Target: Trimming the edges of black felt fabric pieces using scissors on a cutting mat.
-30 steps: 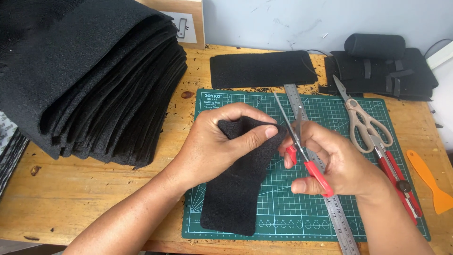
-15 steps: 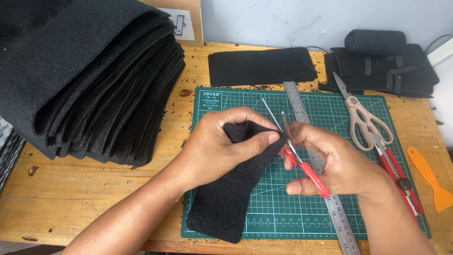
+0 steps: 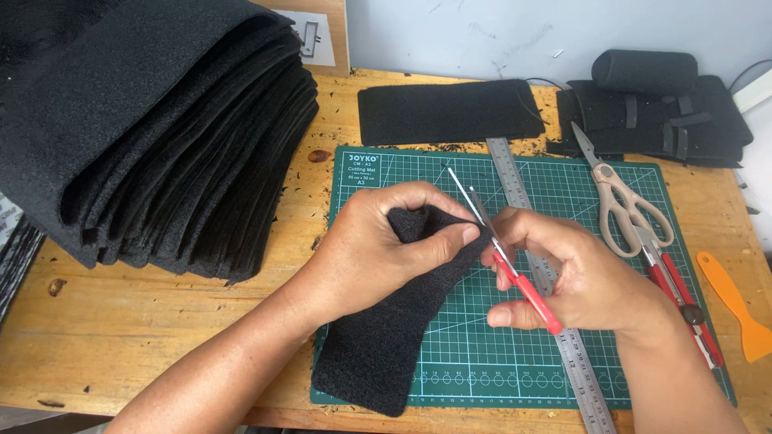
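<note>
Hands over a green cutting mat [image 3: 563, 354], left hand [image 3: 382, 245] pinched shut around a black felt strip [image 3: 386, 329], right hand [image 3: 575, 277] gripped small red-handled scissors [image 3: 503, 253] with blades slightly parted at the strip's upper edge, steel ruler [image 3: 539, 273] beneath, larger beige scissors [image 3: 619, 201] beyond, stacked black felt [image 3: 161, 137] far left on the desk [image 3: 161, 321].

Felt stack [image 3: 153, 137] left of cutting mat [image 3: 563, 354]; ruler [image 3: 515, 181] on mat, large scissors [image 3: 623, 205] right

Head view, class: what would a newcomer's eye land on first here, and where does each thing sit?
Centre stage, the left hand grips a black felt strip over the green mat while the right hand works small red scissors at its top edge. A big felt stack fills the upper left. Beige scissors and an orange scraper lie at right.
</note>
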